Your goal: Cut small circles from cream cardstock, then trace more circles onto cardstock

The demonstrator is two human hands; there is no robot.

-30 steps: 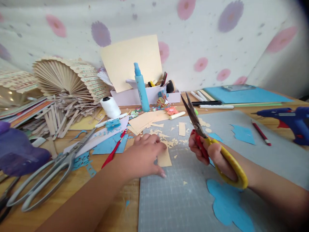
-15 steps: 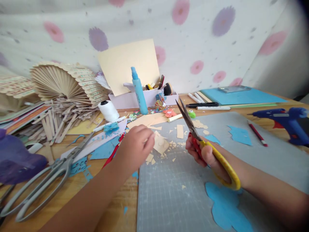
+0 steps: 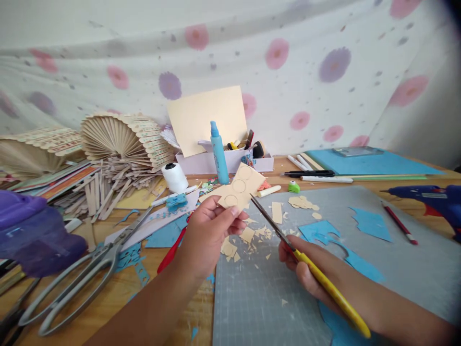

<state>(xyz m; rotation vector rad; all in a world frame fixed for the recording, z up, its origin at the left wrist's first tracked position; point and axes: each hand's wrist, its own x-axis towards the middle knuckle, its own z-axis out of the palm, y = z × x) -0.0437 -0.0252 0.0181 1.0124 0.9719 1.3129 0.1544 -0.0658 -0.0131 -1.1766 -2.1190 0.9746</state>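
Observation:
My left hand (image 3: pixel 212 228) pinches a cream paper strip (image 3: pixel 240 186) marked with three drawn circles, holding it up over the work mat. In my right hand (image 3: pixel 302 264) is a pair of yellow-handled scissors (image 3: pixel 270 220); the blades look nearly closed and their tips point at the strip's right edge. Whether the tips touch the paper I cannot tell. Below lie cream paper scraps (image 3: pixel 248 235) on the grey cutting mat (image 3: pixel 259 293). Cut cream pieces (image 3: pixel 302 203) rest farther back, and blue paper (image 3: pixel 324 230) lies by my right hand.
Large grey-handled scissors (image 3: pixel 108 252) and a purple container (image 3: pixel 39 235) are at the left. A blue bottle (image 3: pixel 219 156) stands behind my left hand, near a white thread spool (image 3: pixel 175 178). At the right are a blue glue gun (image 3: pixel 428 194) and a red pencil (image 3: pixel 399 222).
My left hand has picked up the cream paper strip with circles and raised it. The scissors have swung from more open to nearly closed, tilting toward the strip. The camera view has shifted.

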